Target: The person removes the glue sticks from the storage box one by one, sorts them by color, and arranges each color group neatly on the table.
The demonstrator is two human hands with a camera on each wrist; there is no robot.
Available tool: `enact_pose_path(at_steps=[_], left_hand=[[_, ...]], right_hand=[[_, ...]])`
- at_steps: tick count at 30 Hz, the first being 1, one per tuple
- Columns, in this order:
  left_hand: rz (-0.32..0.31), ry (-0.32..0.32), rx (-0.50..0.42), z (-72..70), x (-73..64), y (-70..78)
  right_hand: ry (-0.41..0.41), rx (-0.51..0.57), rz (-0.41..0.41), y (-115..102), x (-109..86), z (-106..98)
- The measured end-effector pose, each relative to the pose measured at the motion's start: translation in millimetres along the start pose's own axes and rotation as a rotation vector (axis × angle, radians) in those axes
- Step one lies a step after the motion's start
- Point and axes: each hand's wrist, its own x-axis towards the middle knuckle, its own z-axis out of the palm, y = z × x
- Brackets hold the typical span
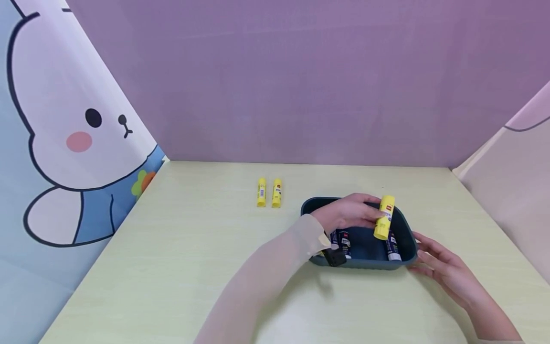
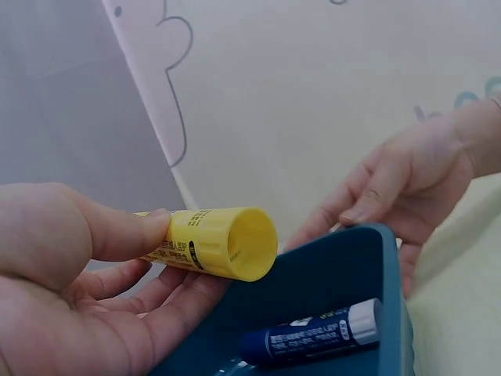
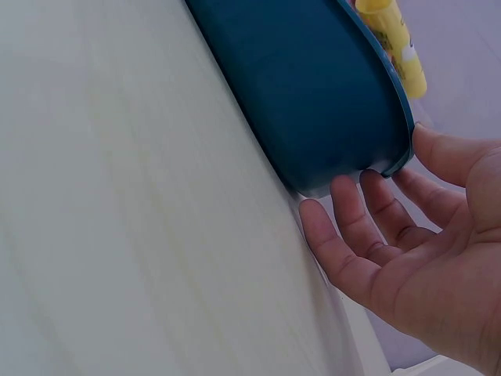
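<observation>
My left hand [image 1: 350, 212] pinches a yellow glue stick [image 1: 384, 217] between thumb and fingers, over a dark teal plastic bin [image 1: 371, 264]. In the left wrist view, the glue stick's round end points toward the bin's right end. My right hand [image 1: 442, 267] holds that end from outside, its thumb at the rim and its fingertips against the outer wall, as the right wrist view shows. Inside the bin, a dark blue glue stick with a white cap [image 2: 313, 333] lies near the right wall. More dark blue sticks [image 1: 345, 244] are at the left, partly hidden by my left wrist.
Two yellow glue sticks [image 1: 261, 192] lie side by side on the pale table [image 1: 172, 248], left of the bin and farther back. A purple backdrop [image 1: 301, 86] rises behind the table, and a cartoon-printed cloth [image 1: 86, 191] hangs at the left.
</observation>
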Motion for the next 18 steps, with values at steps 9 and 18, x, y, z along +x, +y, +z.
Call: enact_pose_path(at_steps=[9, 18], left_hand=[[0.054, -0.012, -0.010, -11.6, -7.4, 7.0], [0.069, 0.022, -0.033, -29.1, -15.4, 8.8]], right_hand=[[-0.004, 0.000, -0.013, -1, 0.1, 0], [-0.027, 0.006, -0.047, 1, 0.9, 0]])
